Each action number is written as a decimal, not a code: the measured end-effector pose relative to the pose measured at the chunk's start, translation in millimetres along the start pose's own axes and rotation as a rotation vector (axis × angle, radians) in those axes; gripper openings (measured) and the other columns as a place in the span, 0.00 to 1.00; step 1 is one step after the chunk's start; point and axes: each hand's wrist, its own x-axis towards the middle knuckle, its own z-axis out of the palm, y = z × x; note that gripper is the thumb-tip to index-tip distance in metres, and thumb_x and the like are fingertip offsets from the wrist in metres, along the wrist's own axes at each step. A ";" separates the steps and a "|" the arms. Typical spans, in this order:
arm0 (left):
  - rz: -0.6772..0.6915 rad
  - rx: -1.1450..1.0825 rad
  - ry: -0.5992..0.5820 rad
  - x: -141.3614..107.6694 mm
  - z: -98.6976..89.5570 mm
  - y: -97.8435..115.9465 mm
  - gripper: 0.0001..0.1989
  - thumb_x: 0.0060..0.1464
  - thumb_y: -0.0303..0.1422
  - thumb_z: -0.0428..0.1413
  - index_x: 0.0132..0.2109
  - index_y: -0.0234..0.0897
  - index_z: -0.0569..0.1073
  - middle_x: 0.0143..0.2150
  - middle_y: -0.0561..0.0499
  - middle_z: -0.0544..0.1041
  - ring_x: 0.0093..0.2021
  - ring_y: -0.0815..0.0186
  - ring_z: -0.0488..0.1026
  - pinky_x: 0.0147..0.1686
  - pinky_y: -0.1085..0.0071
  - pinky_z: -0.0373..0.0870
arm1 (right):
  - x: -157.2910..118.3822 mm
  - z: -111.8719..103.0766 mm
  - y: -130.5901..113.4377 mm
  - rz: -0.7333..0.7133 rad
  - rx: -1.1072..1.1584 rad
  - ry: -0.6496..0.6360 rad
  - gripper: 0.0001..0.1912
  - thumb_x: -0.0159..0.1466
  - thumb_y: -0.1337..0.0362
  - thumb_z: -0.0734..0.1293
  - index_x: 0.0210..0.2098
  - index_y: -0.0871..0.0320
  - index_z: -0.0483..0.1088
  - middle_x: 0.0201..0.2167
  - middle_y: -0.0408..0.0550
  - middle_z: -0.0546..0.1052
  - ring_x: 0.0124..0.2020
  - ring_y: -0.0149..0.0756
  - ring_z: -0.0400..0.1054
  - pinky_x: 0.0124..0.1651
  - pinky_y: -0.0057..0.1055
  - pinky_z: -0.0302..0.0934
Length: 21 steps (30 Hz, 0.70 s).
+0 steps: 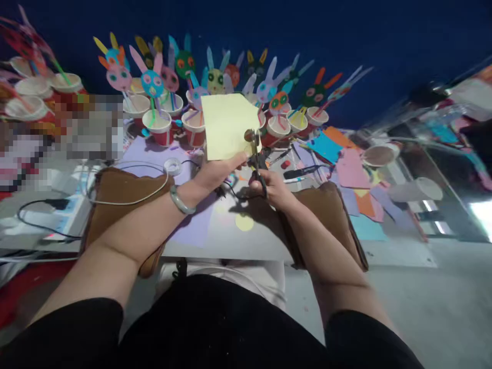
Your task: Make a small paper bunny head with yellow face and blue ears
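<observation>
My left hand (221,171) pinches the lower edge of a pale yellow sheet of paper (229,125), holding it up above the table. One upper corner of the sheet is cut off at a slant. In my right hand (274,188) are dark-handled scissors (255,154), their blades pointing up at the paper's right edge. Something brown and round (249,135) shows beside the blades; I cannot make out what it is. Below my hands, a pale yellow paper circle (244,222) lies on the table.
Behind the paper stand several red-and-white cups (160,128) with colourful paper rabbit heads on sticks. Brown padded armrests (119,205) flank the table. A white cable loops at left by a tape roll (172,166). Coloured paper scraps (351,169) and a marker (294,180) lie at right.
</observation>
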 end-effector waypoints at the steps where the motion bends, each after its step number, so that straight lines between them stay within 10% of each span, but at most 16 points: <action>1: -0.016 0.001 0.001 -0.1 0.3 0.7 0.05 0.53 0.35 0.63 0.33 0.41 0.74 0.32 0.54 0.83 0.37 0.66 0.81 0.48 0.71 0.78 | 0.4 -0.1 0.4 -0.009 -0.006 0.000 0.40 0.46 0.23 0.68 0.23 0.56 0.61 0.20 0.40 0.62 0.25 0.28 0.54 0.29 0.29 0.50; 21: 0.040 -0.106 0.026 4.9 0.8 -6.4 0.10 0.51 0.35 0.66 0.29 0.37 0.74 0.25 0.53 0.78 0.26 0.69 0.76 0.30 0.72 0.76 | -0.9 -8.5 -1.6 0.025 -0.032 -0.005 0.39 0.44 0.27 0.73 0.21 0.55 0.58 0.20 0.39 0.61 0.25 0.28 0.53 0.29 0.29 0.48</action>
